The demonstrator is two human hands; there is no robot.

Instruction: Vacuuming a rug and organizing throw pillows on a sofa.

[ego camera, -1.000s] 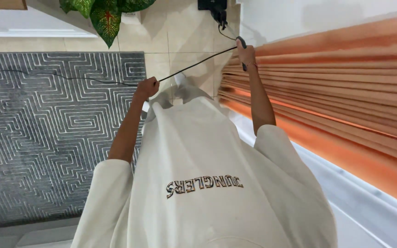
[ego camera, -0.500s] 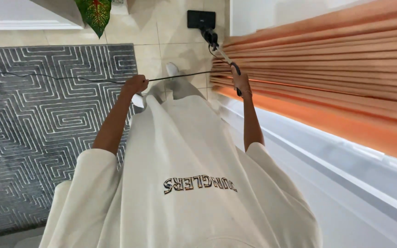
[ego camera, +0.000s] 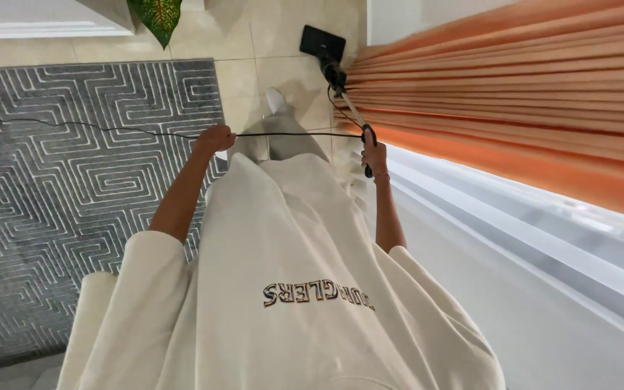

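Your left hand (ego camera: 214,139) is closed around the thin black power cord (ego camera: 110,130), which trails to the frame's left edge over the grey maze-patterned rug (ego camera: 59,217). Your right hand (ego camera: 374,155) is wrapped around the black-handled metal vacuum wand (ego camera: 352,108), whose black floor head (ego camera: 322,42) sits on beige tiles at upper centre.

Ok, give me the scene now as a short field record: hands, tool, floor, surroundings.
left hand: holds the black cord up, off the rug
right hand: grips the vacuum handle
vacuum head: flat on the tile floor, near the curtain
cord: runs left across the rug
rug: grey, maze pattern
curtain: orange, on the right
plant leaf: top edge
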